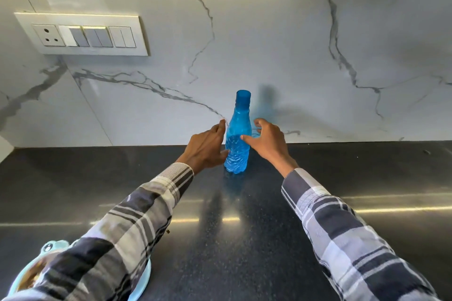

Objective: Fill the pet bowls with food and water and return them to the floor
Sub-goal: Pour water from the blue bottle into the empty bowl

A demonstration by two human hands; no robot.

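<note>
A blue plastic water bottle (pixel 238 134) with a blue cap stands upright near the back of the dark countertop (pixel 244 227), close to the wall. My left hand (pixel 208 148) is at its left side, thumb touching the lower body, fingers spread. On the bottle's right, my right hand (pixel 266 140) has its fingers apart, the thumb reaching the bottle's front. Neither hand is closed around it. A light-blue pet bowl (pixel 51 247) with brown food inside sits at the bottom left, mostly hidden under my left sleeve.
A white marble backsplash (pixel 269 44) rises behind the counter. A switch and socket panel (pixel 83 34) is mounted on the wall at the upper left. The glossy black counter stretches out to both sides.
</note>
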